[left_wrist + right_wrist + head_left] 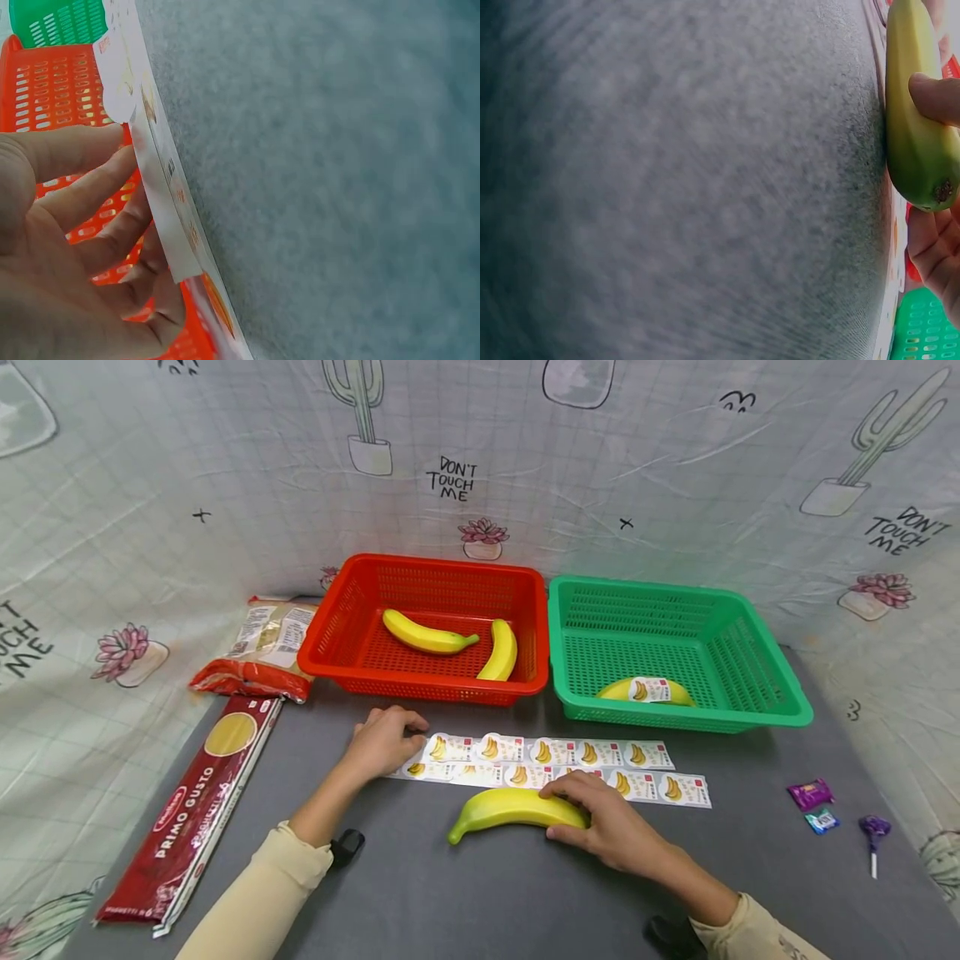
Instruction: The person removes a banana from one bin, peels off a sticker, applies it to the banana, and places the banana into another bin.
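In the head view, my right hand (611, 827) grips a yellow-green banana (510, 808) at its right end. The right wrist view has the thumb along one side of this banana (915, 97) and fingers at its blunt green tip. My left hand (381, 743) is at the left end of two strips of banana stickers, the upper strip (551, 751) and the lower strip (577, 782). Seen from the left wrist, thumb and loosely bent fingers meet the strip's edge, the thumb tip right at a rounded white sticker (116, 79).
Behind the strips stand a red basket (423, 685) with two bananas and a green basket (675, 718) holding a stickered banana (611, 690). Left lie a spaghetti packet (191, 810) and a plastic bag of food (262, 643). Wrapped candies (810, 793) and a lollipop (874, 828) lie right.
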The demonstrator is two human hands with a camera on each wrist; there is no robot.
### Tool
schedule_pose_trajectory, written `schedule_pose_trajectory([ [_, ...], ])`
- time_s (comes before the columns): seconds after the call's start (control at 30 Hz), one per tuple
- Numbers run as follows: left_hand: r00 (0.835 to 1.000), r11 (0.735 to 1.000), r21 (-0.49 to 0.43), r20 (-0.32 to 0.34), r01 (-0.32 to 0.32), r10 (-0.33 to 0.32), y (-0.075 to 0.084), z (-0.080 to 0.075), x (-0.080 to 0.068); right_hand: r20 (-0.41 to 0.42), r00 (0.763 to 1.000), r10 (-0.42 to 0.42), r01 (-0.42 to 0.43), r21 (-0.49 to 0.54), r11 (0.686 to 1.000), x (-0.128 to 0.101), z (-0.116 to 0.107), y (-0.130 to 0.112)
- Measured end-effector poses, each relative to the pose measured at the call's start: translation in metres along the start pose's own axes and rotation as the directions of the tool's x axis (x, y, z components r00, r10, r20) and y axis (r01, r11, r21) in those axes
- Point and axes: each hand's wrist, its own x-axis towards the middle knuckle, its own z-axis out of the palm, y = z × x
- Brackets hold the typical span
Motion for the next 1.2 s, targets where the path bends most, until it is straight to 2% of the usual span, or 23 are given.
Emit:
schedule_pose_trajectory([
  [0.23,1.000,1.000,0.012,-0.009,0.002,-0.002,-0.0017,0.0018,0.0047,-0.014,1.000,-0.027,0.027,-0.001,1.000,-0.0005,0.0020,0.0011],
  [0.47,1.000,1.000,0.003,-0.011,0.014,-0.014,-0.0021,0.0013,0.0052,-0.003,1.000,-0.001,0.001,0.002,1.000,0.0003,0.0016,-0.0008],
  [0.9,0.999,0.999,-0.015,-0.025,-0.030,0.029,-0.0007,-0.0017,0.0052,0.006,1.000,0.020,-0.020,-0.012,1.000,-0.0004,0.0016,-0.0049],
  [1.2,0.999,0.998,-0.053,-0.020,-0.045,0.044,-0.0013,-0.0003,0.0075,0.021,0.999,0.040,-0.041,0.017,0.999,-0.0026,0.0010,-0.0042],
])
